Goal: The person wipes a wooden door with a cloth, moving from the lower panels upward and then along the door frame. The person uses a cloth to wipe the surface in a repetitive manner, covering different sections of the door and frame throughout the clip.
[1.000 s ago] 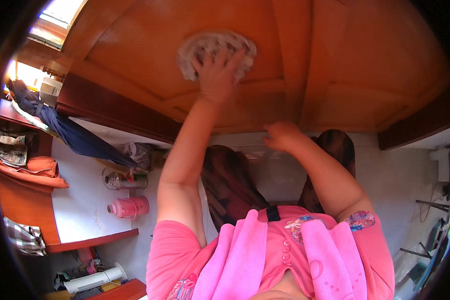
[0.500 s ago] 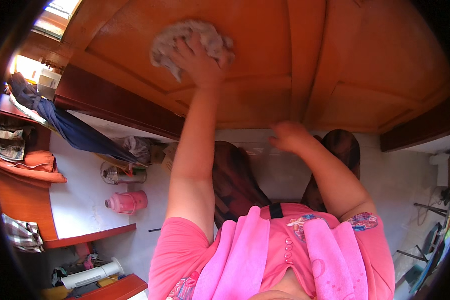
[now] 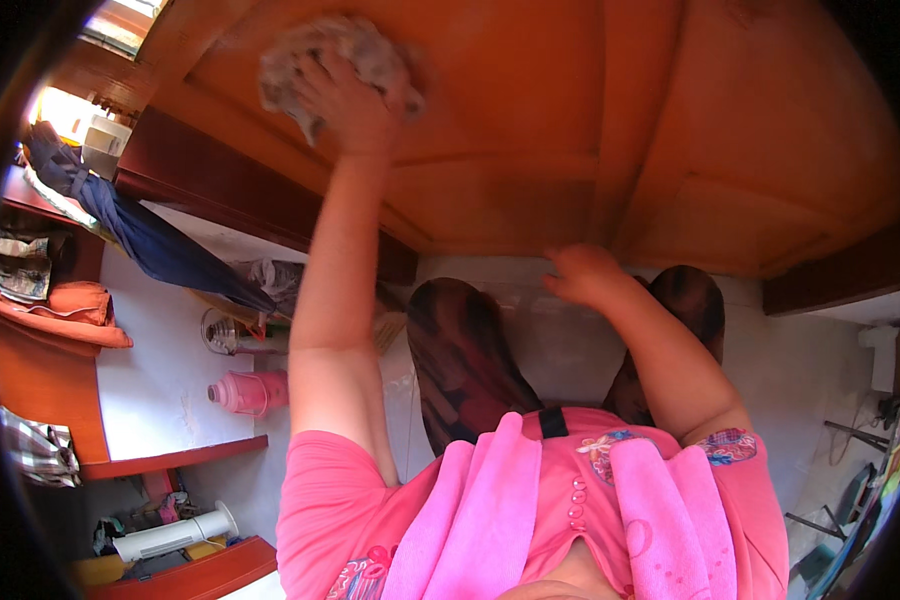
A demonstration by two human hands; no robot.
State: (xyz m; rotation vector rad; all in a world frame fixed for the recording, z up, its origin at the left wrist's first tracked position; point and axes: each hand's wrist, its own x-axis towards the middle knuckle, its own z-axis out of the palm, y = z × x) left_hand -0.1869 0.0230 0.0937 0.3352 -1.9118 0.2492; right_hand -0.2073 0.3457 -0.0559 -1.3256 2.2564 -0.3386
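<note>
A bunched greyish-white cloth [image 3: 380, 62] is pressed against an orange-brown wooden panelled door [image 3: 510, 80]. My left hand [image 3: 345, 105] lies over the cloth with its fingers spread and gripping into the folds, near the upper left part of the panel. The left arm is stretched well forward. My right hand [image 3: 582, 272] hovers by the panel's lower edge, between my knees; it holds nothing, and its thumb and forefinger are apart. The other right fingers are partly hidden.
At the left hangs a folded dark blue umbrella [image 3: 150, 235]. Below it stand a metal flask [image 3: 235, 333] and a pink thermos [image 3: 250, 393]. A wooden shelf [image 3: 45, 385] carries folded clothes. Dark red beams [image 3: 230, 195] border the door. A rack [image 3: 855, 440] stands at the far right.
My left hand and the cloth have slid up and to the left across the panel. My right hand has stayed nearly in place. The view has shifted slightly.
</note>
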